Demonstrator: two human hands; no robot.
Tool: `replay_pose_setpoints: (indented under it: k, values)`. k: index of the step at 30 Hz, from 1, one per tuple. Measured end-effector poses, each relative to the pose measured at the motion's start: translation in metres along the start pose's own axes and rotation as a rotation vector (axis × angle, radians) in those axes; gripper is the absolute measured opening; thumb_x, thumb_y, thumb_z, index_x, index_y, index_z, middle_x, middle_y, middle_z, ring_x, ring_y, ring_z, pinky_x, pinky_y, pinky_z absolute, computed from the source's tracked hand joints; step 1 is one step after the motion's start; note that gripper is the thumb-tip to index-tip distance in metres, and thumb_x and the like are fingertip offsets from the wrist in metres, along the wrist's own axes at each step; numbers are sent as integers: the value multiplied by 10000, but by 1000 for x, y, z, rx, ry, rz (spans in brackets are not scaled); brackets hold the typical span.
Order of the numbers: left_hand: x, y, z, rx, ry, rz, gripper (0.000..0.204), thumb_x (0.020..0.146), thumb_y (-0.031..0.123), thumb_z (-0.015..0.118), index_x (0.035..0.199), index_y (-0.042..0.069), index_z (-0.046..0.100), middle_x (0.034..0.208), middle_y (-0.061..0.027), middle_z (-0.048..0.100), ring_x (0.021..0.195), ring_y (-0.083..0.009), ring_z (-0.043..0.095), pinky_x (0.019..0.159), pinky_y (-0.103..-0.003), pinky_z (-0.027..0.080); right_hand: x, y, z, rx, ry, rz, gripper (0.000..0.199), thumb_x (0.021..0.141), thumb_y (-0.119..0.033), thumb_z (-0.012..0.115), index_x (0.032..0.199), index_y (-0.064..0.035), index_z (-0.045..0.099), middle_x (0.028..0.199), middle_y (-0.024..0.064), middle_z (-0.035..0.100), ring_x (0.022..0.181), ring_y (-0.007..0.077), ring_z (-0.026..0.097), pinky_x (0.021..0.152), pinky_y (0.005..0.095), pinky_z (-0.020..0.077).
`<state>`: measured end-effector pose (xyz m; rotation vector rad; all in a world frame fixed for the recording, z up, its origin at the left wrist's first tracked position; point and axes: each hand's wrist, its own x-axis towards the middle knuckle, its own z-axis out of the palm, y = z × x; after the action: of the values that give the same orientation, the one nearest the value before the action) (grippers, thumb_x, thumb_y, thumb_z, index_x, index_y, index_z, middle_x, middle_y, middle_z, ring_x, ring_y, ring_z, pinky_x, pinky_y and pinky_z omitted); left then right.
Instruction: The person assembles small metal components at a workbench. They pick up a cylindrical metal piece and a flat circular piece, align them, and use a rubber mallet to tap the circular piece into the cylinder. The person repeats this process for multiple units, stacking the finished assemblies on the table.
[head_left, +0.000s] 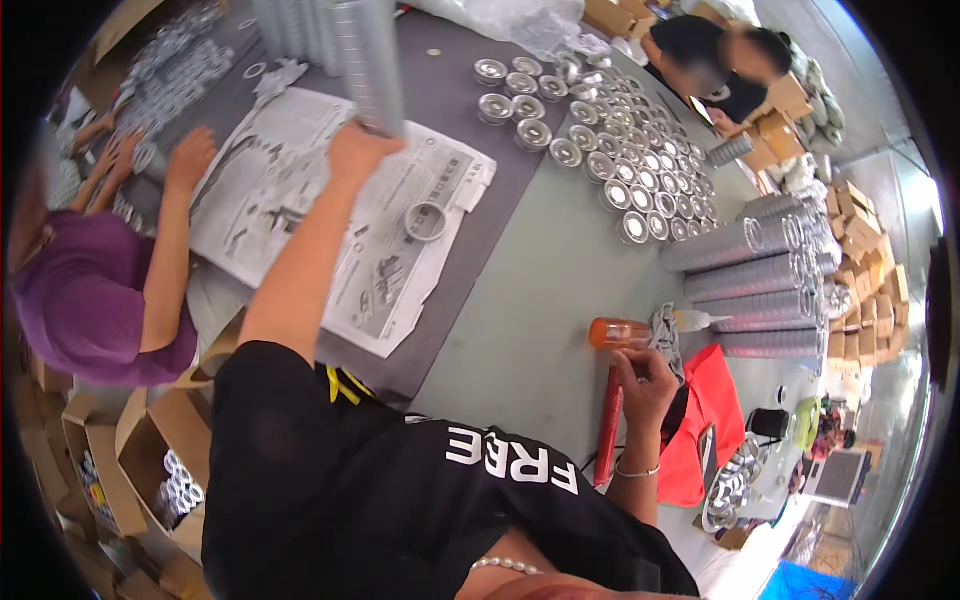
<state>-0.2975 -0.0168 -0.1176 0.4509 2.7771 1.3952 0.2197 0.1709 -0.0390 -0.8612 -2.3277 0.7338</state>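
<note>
Up at the far left, my left hand (365, 152) is closed around the lower end of a tall stack of metal rings (368, 65), blurred by motion. A newspaper (400, 250) lies beneath that arm, with a single metal ring (427, 222) on it. On the right, my right hand (645, 380) has its fingers pinched together beside a translucent orange cylinder (618, 333). Whatever the pinch holds is hidden. A long red bar (608, 425) runs just below these fingers. Close by lies a squeeze bottle (695, 320) with a pointed nozzle.
Several round metal strainers (533, 134) cover the far tabletop. Stacked metal rings (750, 285) lie at the right, near a red bag (705, 430). A person in purple (100, 290) works at the left; another person (690, 60) is at the far right. Cartons (160, 450) stand lower left.
</note>
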Motion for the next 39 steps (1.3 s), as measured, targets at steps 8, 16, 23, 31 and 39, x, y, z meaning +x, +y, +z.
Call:
replay_pose_setpoints:
  k: [8,16,23,31,39]
  values:
    - [-201,70,28,-242,-286,25,631,625,316,941,1129,-6,739,1112,-185,780,1005,-306,762,905,-396,585,0,-46,-24,364,49,-128,196,929,-31,752,1101,23,675,980,67,710,841,114,685,748,259,552]
    - [-328,67,35,-281,-544,260,632,599,226,915,1161,31,703,1099,-148,745,1096,-375,658,989,-475,511,11,-127,-1,463,22,-490,824,817,-226,868,1499,30,480,1538,189,516,1368,328,552,1126,459,448]
    - [-308,83,1,-376,-674,570,1379,528,409,1031,1612,7,279,1567,-225,463,1458,-377,447,1204,-496,361,-6,-99,10,423,-65,-490,919,752,-78,873,1540,35,414,1531,216,516,1397,346,544,1162,433,431]
    - [-300,202,-39,-833,-676,548,1091,633,232,1006,1546,15,449,1387,-191,640,1310,-268,602,1119,-425,456,-27,-4,-30,-131,-66,-35,705,831,-314,852,1367,10,527,1352,236,595,1260,414,606,1002,482,519]
    - [-306,200,-25,-966,-757,506,850,663,36,944,1423,39,565,1235,-92,691,1133,-146,648,985,-312,534,-60,93,26,-161,-35,339,502,849,-321,796,1192,9,633,1045,245,706,979,456,693,864,492,549]
